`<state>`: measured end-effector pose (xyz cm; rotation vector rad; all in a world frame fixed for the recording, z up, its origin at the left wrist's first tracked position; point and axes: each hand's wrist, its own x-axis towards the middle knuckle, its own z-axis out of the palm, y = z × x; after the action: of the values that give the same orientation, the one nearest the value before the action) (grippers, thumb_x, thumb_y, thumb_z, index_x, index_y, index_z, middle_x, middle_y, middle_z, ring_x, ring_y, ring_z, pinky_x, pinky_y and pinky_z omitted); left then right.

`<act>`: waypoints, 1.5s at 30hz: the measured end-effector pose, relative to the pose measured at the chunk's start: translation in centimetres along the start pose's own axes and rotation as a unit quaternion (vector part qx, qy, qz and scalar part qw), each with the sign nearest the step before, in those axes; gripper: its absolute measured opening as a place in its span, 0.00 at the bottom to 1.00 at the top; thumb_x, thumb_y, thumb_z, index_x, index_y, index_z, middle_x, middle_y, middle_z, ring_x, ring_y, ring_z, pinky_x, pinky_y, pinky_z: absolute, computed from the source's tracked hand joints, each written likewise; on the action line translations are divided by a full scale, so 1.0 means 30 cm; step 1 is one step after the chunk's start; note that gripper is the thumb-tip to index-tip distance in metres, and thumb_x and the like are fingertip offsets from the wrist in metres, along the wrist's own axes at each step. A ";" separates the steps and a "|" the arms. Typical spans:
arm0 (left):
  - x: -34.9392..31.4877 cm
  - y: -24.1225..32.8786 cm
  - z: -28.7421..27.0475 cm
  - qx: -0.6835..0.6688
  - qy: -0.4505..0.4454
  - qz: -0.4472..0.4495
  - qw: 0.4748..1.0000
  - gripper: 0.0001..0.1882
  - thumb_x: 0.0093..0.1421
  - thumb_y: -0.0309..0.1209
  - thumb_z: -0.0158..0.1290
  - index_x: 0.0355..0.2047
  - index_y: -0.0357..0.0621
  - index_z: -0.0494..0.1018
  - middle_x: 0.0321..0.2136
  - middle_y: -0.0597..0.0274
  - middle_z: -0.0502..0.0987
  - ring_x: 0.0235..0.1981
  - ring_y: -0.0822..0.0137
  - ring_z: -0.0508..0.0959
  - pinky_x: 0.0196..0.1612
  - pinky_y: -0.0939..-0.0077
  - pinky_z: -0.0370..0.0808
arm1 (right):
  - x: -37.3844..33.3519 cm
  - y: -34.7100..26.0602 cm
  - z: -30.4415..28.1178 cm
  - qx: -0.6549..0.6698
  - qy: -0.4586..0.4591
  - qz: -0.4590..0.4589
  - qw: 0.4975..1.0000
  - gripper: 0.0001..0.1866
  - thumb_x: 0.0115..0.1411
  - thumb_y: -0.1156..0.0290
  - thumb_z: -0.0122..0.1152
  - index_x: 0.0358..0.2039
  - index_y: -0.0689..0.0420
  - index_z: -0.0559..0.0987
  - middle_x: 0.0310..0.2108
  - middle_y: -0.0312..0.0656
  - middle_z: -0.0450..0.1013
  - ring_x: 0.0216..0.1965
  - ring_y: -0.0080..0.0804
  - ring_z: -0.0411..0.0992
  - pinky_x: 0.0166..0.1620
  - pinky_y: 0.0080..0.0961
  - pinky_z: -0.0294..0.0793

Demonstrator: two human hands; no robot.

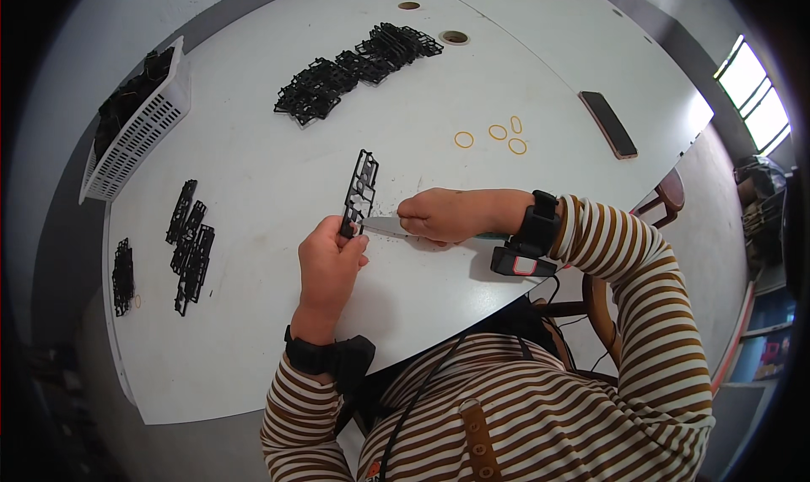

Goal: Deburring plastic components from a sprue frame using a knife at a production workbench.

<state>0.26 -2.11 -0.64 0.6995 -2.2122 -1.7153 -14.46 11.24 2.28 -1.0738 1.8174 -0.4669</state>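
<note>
My left hand (331,261) is closed on the near end of a long black plastic frame (363,178), a narrow part with openings along it. The frame points away from me, tilted slightly to the right. My right hand (439,215) grips a knife with a flat grey blade (384,224). The blade's tip meets the frame close to my left thumb. Most of the knife's handle is hidden in my fist. Small dark crumbs lie on the white table beside the blade.
A large heap of black frames (337,78) lies at the far middle. Smaller piles (194,250) and a bundle (123,278) sit at left, near a white basket (139,144) of dark parts. Several yellow rubber bands (498,132) and a phone (607,125) lie at right.
</note>
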 end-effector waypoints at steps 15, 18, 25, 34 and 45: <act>0.013 0.010 -0.029 -0.093 -0.049 -0.069 0.992 0.09 0.58 0.31 0.45 0.28 0.36 0.69 0.21 0.62 0.73 0.18 0.77 0.71 0.22 0.86 0.69 | 0.002 0.015 0.003 -0.117 0.109 -0.110 0.981 0.14 0.59 0.68 0.37 0.24 0.64 0.66 0.16 0.45 0.65 0.19 0.35 0.66 0.27 0.30 0.65; 0.008 0.012 -0.023 -0.076 -0.038 -0.061 0.995 0.09 0.58 0.30 0.46 0.27 0.36 0.69 0.20 0.63 0.72 0.17 0.78 0.70 0.21 0.86 0.68 | -0.006 -0.008 -0.010 -0.087 0.067 -0.064 0.992 0.14 0.59 0.67 0.37 0.24 0.64 0.66 0.15 0.44 0.65 0.18 0.33 0.66 0.27 0.30 0.65; 0.005 0.010 -0.028 0.005 -0.043 -0.049 0.998 0.10 0.56 0.30 0.47 0.23 0.34 0.69 0.15 0.65 0.70 0.14 0.79 0.67 0.18 0.85 0.66 | 0.015 0.009 -0.002 -0.107 0.057 -0.051 0.991 0.14 0.59 0.67 0.37 0.24 0.64 0.67 0.17 0.44 0.66 0.20 0.34 0.67 0.29 0.30 0.66; 0.005 0.017 -0.016 -0.006 -0.037 -0.054 0.998 0.11 0.55 0.30 0.48 0.20 0.35 0.68 0.14 0.65 0.70 0.14 0.79 0.67 0.18 0.86 0.66 | 0.024 0.018 0.043 -0.191 0.092 -0.118 0.970 0.13 0.55 0.70 0.40 0.29 0.65 0.71 0.24 0.50 0.70 0.28 0.46 0.70 0.34 0.35 0.68; -0.003 0.016 -0.005 0.022 -0.013 -0.051 0.998 0.10 0.56 0.31 0.48 0.20 0.38 0.69 0.14 0.68 0.69 0.13 0.81 0.66 0.16 0.88 0.63 | -0.021 -0.024 0.042 -0.211 0.134 -0.081 0.965 0.09 0.54 0.72 0.43 0.27 0.64 0.70 0.24 0.52 0.70 0.28 0.48 0.69 0.34 0.38 0.67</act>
<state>0.30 -2.11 -0.12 0.8172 -2.2746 -1.7373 -12.91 11.52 2.49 -1.5191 2.1358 -0.3384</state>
